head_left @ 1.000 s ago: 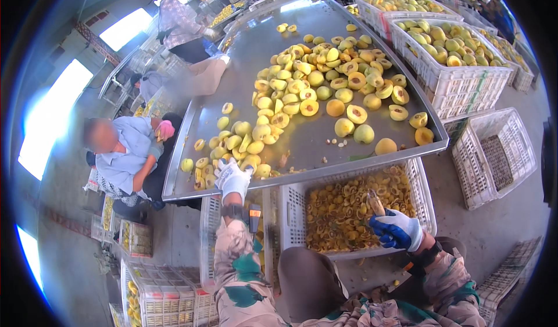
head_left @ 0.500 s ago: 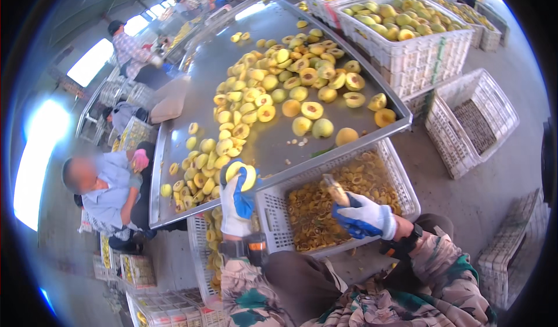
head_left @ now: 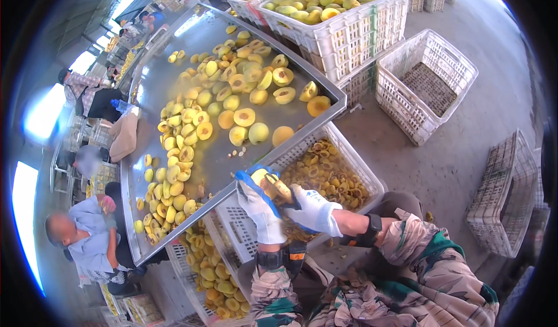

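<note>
In a white-and-blue glove, my left hand [head_left: 260, 213] is closed around a halved yellow peach [head_left: 263, 177], held over the near edge of the metal table. My right hand [head_left: 311, 211], gloved alike, grips a short wood-coloured tool [head_left: 281, 191] whose end meets the peach; its working tip is hidden. Below both hands stands a white plastic crate [head_left: 363, 163] holding brown-and-yellow fruit scraps [head_left: 331, 173]. Many peach halves [head_left: 186, 130] lie across the metal table [head_left: 218, 161], several showing reddish-brown centres.
Another crate of yellow halves [head_left: 218, 283] stands left of my knees. Stacked crates [head_left: 346, 51] full of fruit rise beyond the table's right corner. A white crate [head_left: 401, 103] and more crates [head_left: 494, 208] stand on the floor at right. A person [head_left: 96, 228] sits at the table's left.
My right hand has moved left and brought the tool against the peach in my left hand. The view has turned, so the table and crates appear shifted left.
</note>
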A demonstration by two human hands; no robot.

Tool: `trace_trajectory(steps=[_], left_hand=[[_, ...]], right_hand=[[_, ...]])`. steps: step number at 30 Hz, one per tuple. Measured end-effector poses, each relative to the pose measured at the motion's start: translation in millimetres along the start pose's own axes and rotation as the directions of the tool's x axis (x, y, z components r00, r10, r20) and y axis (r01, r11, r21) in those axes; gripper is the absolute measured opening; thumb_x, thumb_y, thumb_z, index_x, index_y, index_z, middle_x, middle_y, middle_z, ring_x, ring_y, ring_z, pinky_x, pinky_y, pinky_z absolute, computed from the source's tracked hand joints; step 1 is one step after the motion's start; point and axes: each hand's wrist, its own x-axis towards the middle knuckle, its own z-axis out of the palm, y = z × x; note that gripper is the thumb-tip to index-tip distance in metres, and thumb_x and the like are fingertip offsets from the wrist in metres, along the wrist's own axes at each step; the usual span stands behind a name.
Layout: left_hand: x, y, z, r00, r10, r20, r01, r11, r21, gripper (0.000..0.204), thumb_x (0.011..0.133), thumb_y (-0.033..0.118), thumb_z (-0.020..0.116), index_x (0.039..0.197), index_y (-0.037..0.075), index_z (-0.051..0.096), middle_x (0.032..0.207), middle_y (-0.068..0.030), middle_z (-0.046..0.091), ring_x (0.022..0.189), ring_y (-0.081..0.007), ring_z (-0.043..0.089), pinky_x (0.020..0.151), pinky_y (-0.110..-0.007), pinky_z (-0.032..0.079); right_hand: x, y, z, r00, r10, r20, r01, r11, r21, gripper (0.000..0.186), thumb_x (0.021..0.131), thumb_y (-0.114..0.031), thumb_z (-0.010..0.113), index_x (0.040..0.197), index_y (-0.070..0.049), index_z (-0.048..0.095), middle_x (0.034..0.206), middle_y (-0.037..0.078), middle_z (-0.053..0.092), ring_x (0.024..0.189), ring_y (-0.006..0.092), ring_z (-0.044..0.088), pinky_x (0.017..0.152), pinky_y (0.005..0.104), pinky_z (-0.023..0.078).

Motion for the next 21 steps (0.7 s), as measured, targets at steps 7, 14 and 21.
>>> trace_trajectory(steps=[7,14,21], left_hand=[[-3.5,-6.5,2.6,0.996,0.046,-0.082,-0.047,0.999,-0.005,0.049,0.095,0.048,0.044,0.093,0.001,0.055,0.073,-0.0097,0.058,0.063,-0.0203,0.058,0.059,-0.032,0.052],[-6.5,-1.4,-2.4,0.994,-0.096,-0.045,0.094,0.994,-0.048,0.042,0.096,0.042,0.047,0.089,0.001,0.055,0.069,-0.0083,0.055,0.055,-0.0181,0.053,0.051,-0.029,0.047],[-9.2,21.8,-0.8,0.931,-0.352,0.098,0.361,0.927,-0.102,0.047,0.094,0.047,0.046,0.092,0.002,0.059,0.076,-0.0131,0.063,0.06,-0.0218,0.061,0.054,-0.032,0.052]], right_hand=[[-4.8,1.4,5.7,0.996,0.029,0.083,-0.027,0.999,-0.023,0.036,0.084,-0.025,0.056,0.106,0.002,0.045,0.093,0.029,0.061,0.092,0.0434,0.059,0.076,0.0462,0.046],[-3.2,3.2,-1.5,0.977,0.051,0.208,-0.042,0.998,-0.043,0.039,0.084,-0.028,0.058,0.108,0.002,0.05,0.088,0.022,0.064,0.081,0.0336,0.064,0.068,0.0389,0.049],[-7.7,12.8,-20.6,0.548,-0.304,0.779,-0.792,0.11,0.6,0.009,0.093,-0.019,0.054,0.092,-0.011,0.05,0.063,-0.006,0.042,0.044,0.0035,0.037,0.037,0.0178,0.029]])
